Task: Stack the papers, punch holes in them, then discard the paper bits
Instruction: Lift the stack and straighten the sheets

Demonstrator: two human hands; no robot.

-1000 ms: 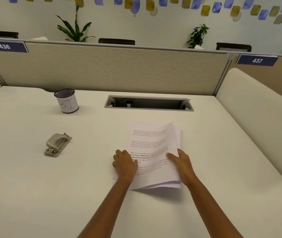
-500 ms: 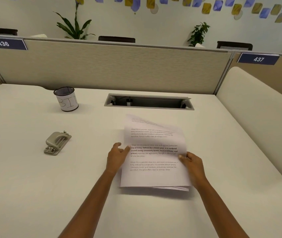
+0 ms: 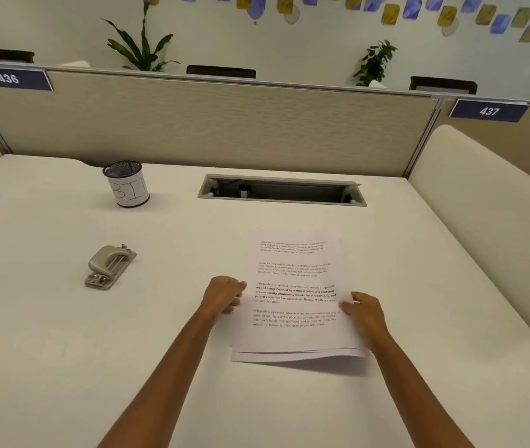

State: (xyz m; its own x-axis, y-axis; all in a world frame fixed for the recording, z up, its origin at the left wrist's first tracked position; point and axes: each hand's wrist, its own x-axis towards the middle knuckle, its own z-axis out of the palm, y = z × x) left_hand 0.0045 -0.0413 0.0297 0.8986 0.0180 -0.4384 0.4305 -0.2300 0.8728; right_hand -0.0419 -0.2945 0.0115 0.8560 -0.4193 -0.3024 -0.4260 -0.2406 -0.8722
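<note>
we grip the stack of printed papers by its two long edges: our left hand pinches the left edge with curled fingers, our right hand curls round the right edge. the thin white sheets lift off the smooth cream desk, near edges fanned. well to the left lies a grey metal hole punch; beyond it stands a black mesh cup labelled "bin".
</note>
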